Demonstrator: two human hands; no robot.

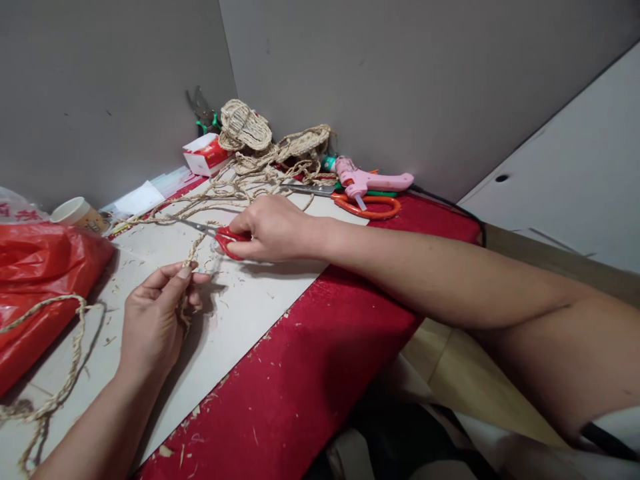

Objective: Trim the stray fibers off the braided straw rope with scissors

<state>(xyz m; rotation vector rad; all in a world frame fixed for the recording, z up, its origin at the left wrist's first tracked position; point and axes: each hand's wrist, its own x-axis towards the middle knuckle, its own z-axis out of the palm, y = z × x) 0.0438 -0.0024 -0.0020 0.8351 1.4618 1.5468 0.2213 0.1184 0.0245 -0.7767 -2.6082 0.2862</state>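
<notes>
Between thumb and fingers, my left hand (160,303) pinches a braided straw rope (194,250), one part standing up above the fingertips and another hanging below. My right hand (270,228) is closed round the red handles of small scissors (233,241). Their blades point left and lie right by the upper part of the held rope; whether they touch it I cannot tell. Beyond both hands, more straw rope (245,190) spreads in loose strands on the white board (265,300).
Coiled rope (245,127), a red-white box (206,155), green-handled pruners (207,123), a pink glue gun (373,181) with its cable and orange-handled scissors (367,205) lie along the back. A red plastic bag (45,287) and paper cup (79,215) stand left. Red cloth (280,380) covers the table.
</notes>
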